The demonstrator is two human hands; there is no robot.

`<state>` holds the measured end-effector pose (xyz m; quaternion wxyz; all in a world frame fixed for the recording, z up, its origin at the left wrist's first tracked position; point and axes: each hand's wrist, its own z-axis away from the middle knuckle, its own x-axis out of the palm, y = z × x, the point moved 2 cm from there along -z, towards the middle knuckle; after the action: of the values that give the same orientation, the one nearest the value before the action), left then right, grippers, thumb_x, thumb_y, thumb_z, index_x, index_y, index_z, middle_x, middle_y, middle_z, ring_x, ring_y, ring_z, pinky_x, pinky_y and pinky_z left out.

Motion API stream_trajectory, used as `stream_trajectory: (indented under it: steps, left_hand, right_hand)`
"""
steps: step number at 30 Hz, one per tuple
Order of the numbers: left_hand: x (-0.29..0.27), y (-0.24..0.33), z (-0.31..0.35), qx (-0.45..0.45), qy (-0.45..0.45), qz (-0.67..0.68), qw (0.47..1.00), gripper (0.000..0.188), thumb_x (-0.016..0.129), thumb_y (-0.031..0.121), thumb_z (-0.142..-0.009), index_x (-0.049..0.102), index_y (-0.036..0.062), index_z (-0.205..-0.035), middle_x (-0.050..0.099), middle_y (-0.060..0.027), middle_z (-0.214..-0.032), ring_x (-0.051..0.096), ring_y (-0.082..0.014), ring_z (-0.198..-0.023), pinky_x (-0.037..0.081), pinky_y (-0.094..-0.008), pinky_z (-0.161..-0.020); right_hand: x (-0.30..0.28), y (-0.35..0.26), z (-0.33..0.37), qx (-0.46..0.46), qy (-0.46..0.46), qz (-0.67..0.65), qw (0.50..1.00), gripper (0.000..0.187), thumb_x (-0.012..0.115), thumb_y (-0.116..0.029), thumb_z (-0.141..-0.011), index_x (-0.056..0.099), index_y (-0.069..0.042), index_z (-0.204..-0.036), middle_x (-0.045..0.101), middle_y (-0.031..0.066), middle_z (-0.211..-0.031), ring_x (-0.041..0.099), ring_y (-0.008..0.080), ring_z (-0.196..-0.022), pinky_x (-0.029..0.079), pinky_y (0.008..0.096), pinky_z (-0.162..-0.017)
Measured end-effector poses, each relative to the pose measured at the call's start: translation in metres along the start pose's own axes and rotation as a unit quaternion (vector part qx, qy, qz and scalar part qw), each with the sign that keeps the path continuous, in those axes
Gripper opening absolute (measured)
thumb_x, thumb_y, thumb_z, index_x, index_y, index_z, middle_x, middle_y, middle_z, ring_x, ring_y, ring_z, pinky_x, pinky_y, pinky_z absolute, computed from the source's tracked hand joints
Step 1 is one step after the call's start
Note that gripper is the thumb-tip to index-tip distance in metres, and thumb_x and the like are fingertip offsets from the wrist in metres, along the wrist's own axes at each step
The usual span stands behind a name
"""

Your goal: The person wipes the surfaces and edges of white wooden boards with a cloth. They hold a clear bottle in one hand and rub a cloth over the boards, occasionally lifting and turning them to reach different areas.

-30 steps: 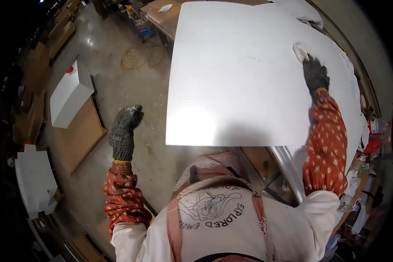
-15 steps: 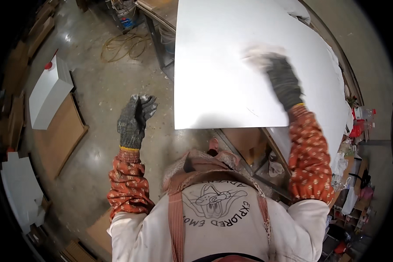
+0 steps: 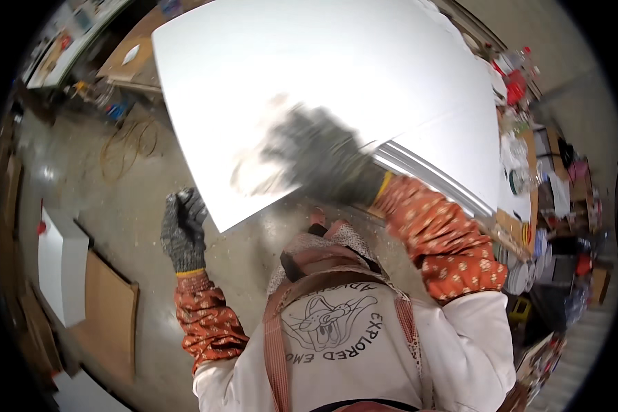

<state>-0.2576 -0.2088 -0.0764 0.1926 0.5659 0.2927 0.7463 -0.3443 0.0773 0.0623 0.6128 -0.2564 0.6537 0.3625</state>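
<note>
A large white board [image 3: 336, 75] lies flat on a work table in front of me. My right hand [image 3: 323, 161], in a dark grey glove with an orange patterned sleeve, is motion-blurred over the board's near part. It presses a pale cloth [image 3: 254, 172], which shows only as a whitish smear. My left hand [image 3: 183, 230], gloved the same way, hangs beside me over the floor, just left of the board's near corner. Its fingers are curled and it holds nothing.
A metal rail [image 3: 432, 178] runs under the board's near right edge. On the concrete floor at left lie a white panel [image 3: 62, 264], a brown board [image 3: 110, 316] and a coiled cable [image 3: 127, 147]. A cluttered bench [image 3: 529, 172] stands at right.
My right hand has swept with the cloth from the board's far right edge across to its near left part. The view has swung, and my left hand stays low beside the board's corner.
</note>
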Motion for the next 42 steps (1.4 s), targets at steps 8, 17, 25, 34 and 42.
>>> stream_trajectory:
  steps: [8,17,25,34,42]
  left_hand:
    - [0.031,0.013,0.01,0.077,0.059,-0.164,0.982,0.038,0.05,0.031,-0.096,0.058,-0.0022,-0.113,0.063,-0.0183,-0.112,0.064,-0.0257,-0.094,0.051,-0.037,-0.085]
    - [0.122,0.021,0.037,0.195,0.032,-0.419,0.886,0.027,0.048,0.017,-0.098,0.058,-0.0037,-0.113,0.063,-0.0125,-0.111,0.059,-0.0191,-0.1,0.046,-0.0323,-0.093]
    - [0.141,-0.016,0.053,0.28,0.186,-0.439,0.833,0.028,0.051,0.011,-0.096,0.053,-0.007,-0.117,0.059,-0.0169,-0.116,0.058,-0.0211,-0.102,0.051,-0.0315,-0.088]
    - [0.144,-0.033,0.028,0.279,0.251,-0.651,0.66,0.04,0.056,0.022,-0.095,0.049,-0.0023,-0.126,0.053,-0.018,-0.126,0.052,-0.0273,-0.115,0.04,-0.0365,-0.1]
    - [0.126,-0.003,0.019,0.301,0.182,-0.715,0.604,0.035,0.053,0.021,-0.096,0.052,-0.0013,-0.123,0.056,-0.0177,-0.123,0.054,-0.0283,-0.112,0.043,-0.0366,-0.095]
  right_hand:
    - [0.046,0.158,0.113,0.335,0.133,0.151,0.921,0.049,0.049,-0.019,-0.091,0.042,-0.035,-0.138,0.057,0.0065,-0.119,0.056,0.0185,-0.107,0.05,0.0421,-0.078]
    - [0.038,0.063,0.054,-0.001,0.271,-0.074,0.96,0.046,0.044,-0.051,-0.092,0.052,-0.019,-0.125,0.049,0.008,-0.129,0.044,0.0267,-0.12,0.036,0.0509,-0.1]
    - [0.053,0.331,0.196,0.307,0.111,0.075,0.942,0.036,0.042,-0.035,-0.096,0.054,-0.017,-0.124,0.052,0.0074,-0.128,0.047,0.0282,-0.117,0.037,0.044,-0.099]
    - [0.095,0.493,0.253,0.554,0.102,-0.043,0.825,0.051,0.037,-0.048,-0.094,0.05,-0.016,-0.132,0.058,0.0136,-0.124,0.054,0.0337,-0.113,0.044,0.0473,-0.094]
    - [0.074,0.443,0.261,0.554,0.087,-0.019,0.828,0.038,0.047,-0.04,-0.093,0.06,-0.014,-0.117,0.066,0.0127,-0.104,0.06,0.0333,-0.096,0.047,0.0473,-0.082]
